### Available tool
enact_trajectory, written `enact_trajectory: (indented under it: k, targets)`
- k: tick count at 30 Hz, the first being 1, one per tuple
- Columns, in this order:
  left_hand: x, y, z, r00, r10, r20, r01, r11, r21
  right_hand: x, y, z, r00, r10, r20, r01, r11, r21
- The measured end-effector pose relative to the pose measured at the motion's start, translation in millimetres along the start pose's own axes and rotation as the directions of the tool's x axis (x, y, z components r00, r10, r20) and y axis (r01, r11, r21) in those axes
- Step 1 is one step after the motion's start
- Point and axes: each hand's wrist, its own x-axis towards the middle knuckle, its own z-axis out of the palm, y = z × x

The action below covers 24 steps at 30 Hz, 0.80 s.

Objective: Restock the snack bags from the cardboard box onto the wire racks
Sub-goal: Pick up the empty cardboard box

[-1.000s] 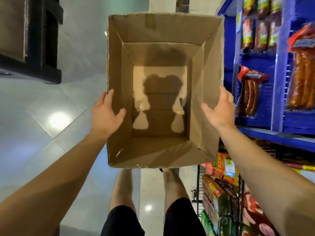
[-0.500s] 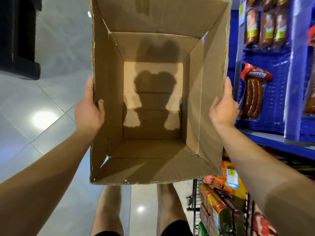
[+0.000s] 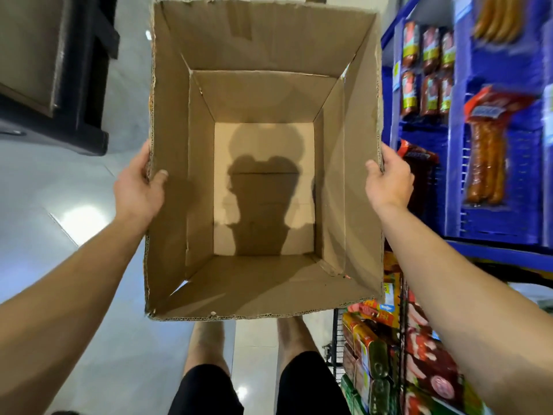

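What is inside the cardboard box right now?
Nothing: the cardboard box shows only its bare bottom with a shadow on it. No snack bags are inside; the open flaps hide nothing of the floor.

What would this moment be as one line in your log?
left hand: grips box's left flap | right hand: grips right flap | cardboard box: lifted, no bags inside | snack bags: on wire rack, lower right

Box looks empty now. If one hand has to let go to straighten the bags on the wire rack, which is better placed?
Right. The right hand grips the cardboard box wall on the side where the wire rack and snack bags are; the left hand is across the box.
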Motion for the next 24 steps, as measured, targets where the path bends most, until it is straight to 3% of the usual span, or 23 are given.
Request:
enact_trajectory:
  k: [5,14,20,24]
  targets:
    - [-35,35,-96,1.0,-0.007,-0.006,0.006,0.997,-0.081,-45,-85,-47,0.998,-0.059,0.034,0.06,0.998,-0.007]
    - [-39,83,-258,0.991,0.099,-0.091,-0.113,0.979,-0.167,-110,-234,-104,0.982,-0.186,0.02,0.187,0.982,-0.025]
    - [-24,118,-313,0.978,0.148,-0.15,-0.165,0.981,-0.106,-128,-294,-124,0.966,-0.256,-0.035,0.256,0.966,0.015]
    - [8,142,-328,0.982,0.128,-0.14,-0.149,0.976,-0.156,-116,-331,-135,0.959,-0.276,-0.062,0.279,0.958,0.061]
